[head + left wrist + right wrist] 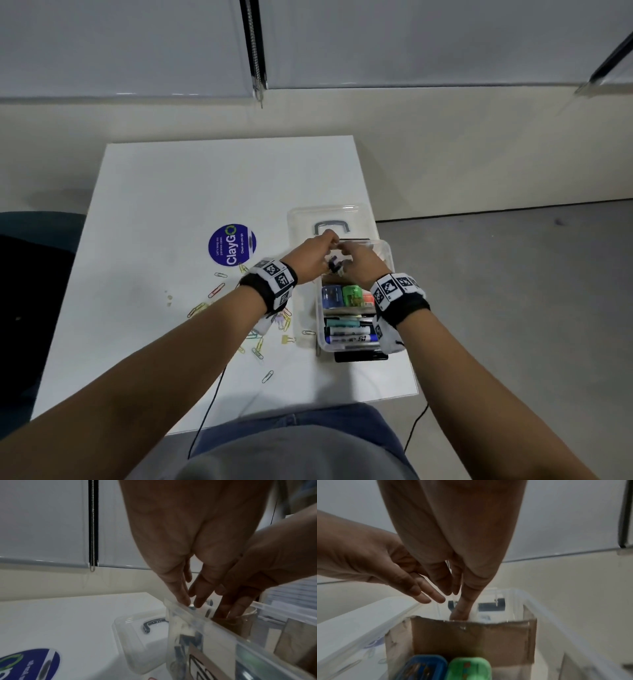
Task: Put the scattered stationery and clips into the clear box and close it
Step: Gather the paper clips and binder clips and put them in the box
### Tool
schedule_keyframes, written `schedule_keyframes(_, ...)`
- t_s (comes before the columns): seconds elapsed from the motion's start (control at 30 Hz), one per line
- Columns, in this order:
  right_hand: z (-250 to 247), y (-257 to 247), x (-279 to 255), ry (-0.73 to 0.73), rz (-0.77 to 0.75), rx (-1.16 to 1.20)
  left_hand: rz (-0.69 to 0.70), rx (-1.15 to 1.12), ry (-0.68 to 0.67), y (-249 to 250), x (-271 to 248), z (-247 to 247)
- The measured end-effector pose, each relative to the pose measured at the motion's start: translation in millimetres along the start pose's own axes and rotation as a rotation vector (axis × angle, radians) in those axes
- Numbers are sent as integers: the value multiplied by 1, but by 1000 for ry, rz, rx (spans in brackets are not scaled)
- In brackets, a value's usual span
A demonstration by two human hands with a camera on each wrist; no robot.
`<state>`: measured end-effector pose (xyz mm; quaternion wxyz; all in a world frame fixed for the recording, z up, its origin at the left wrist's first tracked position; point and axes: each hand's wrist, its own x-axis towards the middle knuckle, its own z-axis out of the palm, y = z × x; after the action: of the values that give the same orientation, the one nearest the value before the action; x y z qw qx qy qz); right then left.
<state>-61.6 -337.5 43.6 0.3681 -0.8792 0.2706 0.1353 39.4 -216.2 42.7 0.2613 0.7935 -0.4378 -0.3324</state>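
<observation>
The clear box (320, 325) stands open on the white table, and its lid (297, 222) lies flat just behind it. Both hands meet over the box's far compartment. My left hand (317, 253) points straight fingers down at the box rim (223, 632). My right hand (361, 260) reaches straight fingers down behind the cardboard divider (471, 635). Black binder clips (335, 266) show between the two hands, over that compartment; whether a hand touches them is hidden. Blue (330, 297) and green (352, 296) cases and markers (349, 334) fill the nearer compartments. Several paper clips (257, 342) lie scattered left of the box.
A round purple sticker (232, 244) is on the table left of the lid (130, 635). A yellow binder clip (287, 339) lies beside the box's front left corner. A flat black item (359, 356) sticks out under the box front. A thin cable (212, 394) crosses the near table edge.
</observation>
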Motion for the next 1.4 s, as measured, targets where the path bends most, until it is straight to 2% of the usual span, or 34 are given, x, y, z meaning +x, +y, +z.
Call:
schedule_keyframes(0.07,-2,-7,-6,59,-22,-51,13,-68,22,-3,-7,-6)
schedule_keyframes(0.13,0,-16,-13,175,-52,-54,-11,-148,124,-15,-15,-12)
schedule_keyframes(0.23,19,-37,-26,234,-79,12,-89,-61,253,-47,-35,-9)
schedule_keyframes(0.33,59,-57,-41,96,-138,-53,-216,116,131,-79,-59,15)
schedule_keyframes(0.4,92,-64,-46,-49,-106,-134,-279,188,29,-95,-74,36)
schedule_keyframes(0.5,133,-67,-52,-247,-24,-254,-256,178,-45,-110,-89,59)
schedule_keyframes(0.57,151,-63,-56,-323,65,-278,-265,179,-75,-114,-94,68)
schedule_keyframes(0.67,174,-48,-60,-316,173,-281,-199,294,-82,-124,-97,74)
schedule_keyframes(0.8,196,-29,-53,-256,172,-226,-152,350,-91,-138,-105,74)
schedule_keyframes(1.0,189,-33,-63,-215,190,-270,-128,316,-50,-132,-108,82)
schedule_keyframes(1.07,185,-39,-69,-208,196,-233,-120,341,-83,-129,-107,85)
schedule_keyframes(1.17,172,-54,-76,-223,127,-166,-164,311,-114,-132,-109,88)
schedule_keyframes(1.23,159,-65,-81,-208,46,-110,-239,203,-74,-134,-111,86)
schedule_keyframes(1.3,143,-74,-85,-173,-18,-44,-214,170,-30,-131,-112,80)
schedule_keyframes(1.4,109,-73,-82,-64,-34,98,-152,143,52,-112,-109,56)
